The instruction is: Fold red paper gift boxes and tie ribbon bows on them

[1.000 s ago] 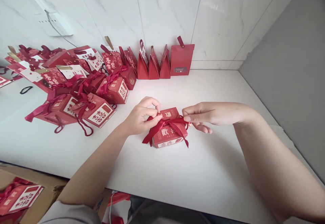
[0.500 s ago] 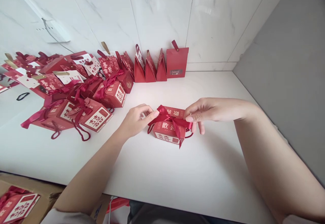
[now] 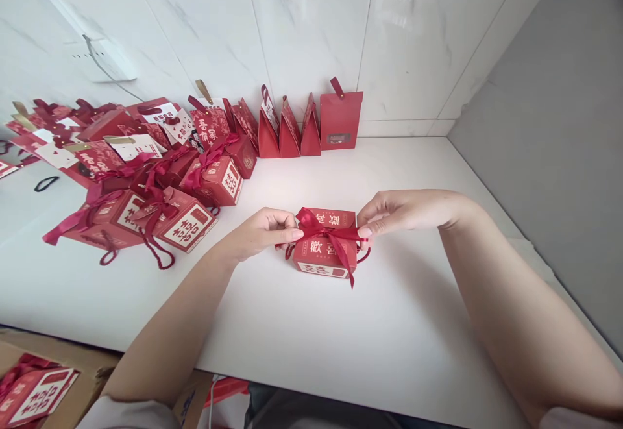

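"Where does the red gift box [image 3: 316, 252] sit?"
"On the white table [image 3: 292, 338], just below the frame's centre, toward six o'clock."
"And the hands?"
"Both pinched closed on the red ribbon [image 3: 318, 226] tied over it: the left hand [image 3: 272, 229] at the box's nine o'clock, the right hand [image 3: 399, 213] at three."
"Beyond?"
"Ribbon-tied boxes [image 3: 187, 224] between nine and ten o'clock; a red paper bag [image 3: 341, 116] at twelve."

Work area against a tiled wall. The white tabletop [image 3: 292, 331] meets a rear wall [image 3: 311, 26] of glossy, pale tiles with grey veining, divided by thin joints. A plain grey surface [image 3: 545, 130] bounds the right side. At left, a thin cable [image 3: 100, 65] crosses a white socket panel [image 3: 117, 62]. Light reflects brightly on the upper tiles.
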`<state>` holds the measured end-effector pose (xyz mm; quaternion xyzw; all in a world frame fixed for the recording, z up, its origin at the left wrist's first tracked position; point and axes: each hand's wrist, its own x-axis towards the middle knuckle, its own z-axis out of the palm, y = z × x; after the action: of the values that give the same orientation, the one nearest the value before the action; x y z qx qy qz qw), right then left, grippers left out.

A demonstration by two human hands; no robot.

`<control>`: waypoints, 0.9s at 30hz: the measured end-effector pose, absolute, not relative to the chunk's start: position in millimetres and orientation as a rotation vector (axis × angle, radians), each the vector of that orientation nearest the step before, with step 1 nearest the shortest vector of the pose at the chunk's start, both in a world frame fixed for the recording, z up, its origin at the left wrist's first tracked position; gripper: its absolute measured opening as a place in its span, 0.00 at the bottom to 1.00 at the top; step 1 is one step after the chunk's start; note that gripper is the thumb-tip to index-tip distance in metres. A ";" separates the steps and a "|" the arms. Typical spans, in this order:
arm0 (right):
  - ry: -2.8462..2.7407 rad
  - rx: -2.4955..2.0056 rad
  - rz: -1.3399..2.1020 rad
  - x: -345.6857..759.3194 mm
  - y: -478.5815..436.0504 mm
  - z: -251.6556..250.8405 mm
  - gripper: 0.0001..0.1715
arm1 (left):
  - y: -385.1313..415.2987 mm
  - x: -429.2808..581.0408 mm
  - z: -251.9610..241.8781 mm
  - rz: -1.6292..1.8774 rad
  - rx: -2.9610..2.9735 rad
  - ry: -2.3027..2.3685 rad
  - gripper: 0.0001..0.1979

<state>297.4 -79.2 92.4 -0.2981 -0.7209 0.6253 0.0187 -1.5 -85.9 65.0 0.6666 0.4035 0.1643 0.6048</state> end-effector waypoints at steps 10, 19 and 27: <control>-2.169 -0.900 2.028 298.0 -76.0 88.6 0.26 | -81.2 -5.4 64.5 0.380 1.556 0.820 0.17; -2.158 -0.931 2.019 296.6 -77.7 88.4 0.26 | -77.6 -13.0 63.5 0.306 1.533 0.751 0.18; -2.164 -0.912 1.968 295.8 -80.2 90.0 0.23 | -82.1 -7.6 66.7 0.303 1.590 0.809 0.20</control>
<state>295.8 -80.2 90.0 -0.2973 -0.7058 0.6418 0.0389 -7.6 -82.1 66.7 0.6909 0.3515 0.1316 0.6179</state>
